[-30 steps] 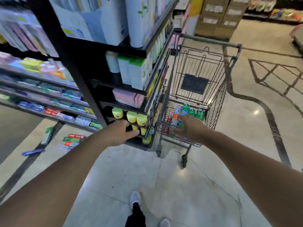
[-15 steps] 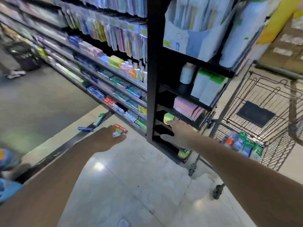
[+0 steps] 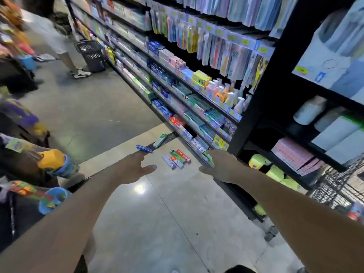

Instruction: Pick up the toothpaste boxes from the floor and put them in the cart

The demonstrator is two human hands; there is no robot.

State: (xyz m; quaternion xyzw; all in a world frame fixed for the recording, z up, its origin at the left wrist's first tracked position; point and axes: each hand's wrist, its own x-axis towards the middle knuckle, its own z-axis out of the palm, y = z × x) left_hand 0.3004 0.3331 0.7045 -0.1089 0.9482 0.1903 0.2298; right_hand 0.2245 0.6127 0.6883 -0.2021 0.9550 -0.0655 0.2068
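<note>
In the head view, a cluster of red, green and white toothpaste boxes (image 3: 178, 159) is seen lying on the pale floor (image 3: 177, 213) at the centre of the frame, with a blue toothpaste box (image 3: 144, 148) and a green toothpaste box (image 3: 160, 140) lying apart just above and to the left. The left hand (image 3: 134, 168) is held out below the blue box with fingers loosely spread and nothing gripped, while the right hand (image 3: 220, 164) is extended at centre right beside the lowest shelf edge (image 3: 197, 154), its fingers relaxed and empty; a wire cart (image 3: 338, 186) is partly seen at the right edge

Glossy polished floor (image 3: 157, 223); printed cardboard toothpaste boxes (image 3: 178, 159).
</note>
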